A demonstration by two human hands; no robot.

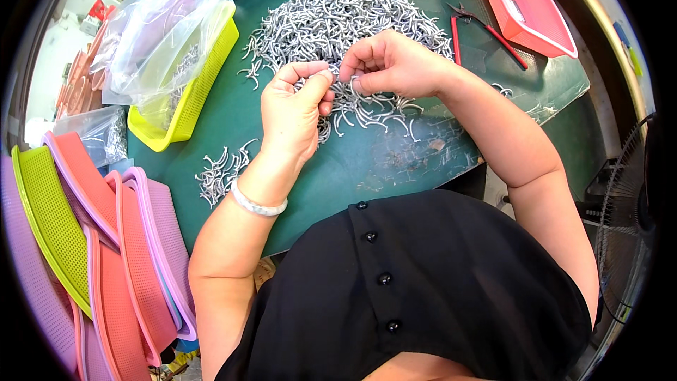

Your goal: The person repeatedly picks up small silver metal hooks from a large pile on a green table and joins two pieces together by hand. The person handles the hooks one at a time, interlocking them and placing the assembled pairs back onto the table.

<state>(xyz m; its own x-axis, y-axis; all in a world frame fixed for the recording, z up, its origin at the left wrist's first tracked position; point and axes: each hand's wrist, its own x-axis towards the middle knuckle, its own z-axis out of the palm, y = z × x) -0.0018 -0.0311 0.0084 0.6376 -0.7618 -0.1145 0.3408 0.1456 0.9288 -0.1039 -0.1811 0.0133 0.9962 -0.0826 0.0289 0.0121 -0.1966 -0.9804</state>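
A large heap of small curved grey metal pieces covers the middle of the green table. Over the near side of this heap, both hands come close together with bent fingers. My left hand, with a pale bangle on its wrist, pinches thumb against forefinger. Just to the right, my right hand also has its thumb and fingertips pressed together. Whatever sits in either pinch is too small to tell from the grey pieces behind. A smaller pile of the same pieces lies left of my left forearm.
A yellow-green basket with a clear plastic bag stands at left. Stacked pink, purple and green baskets fill the lower left. Red-handled pliers and a pink basket lie at far right. A fan stands right.
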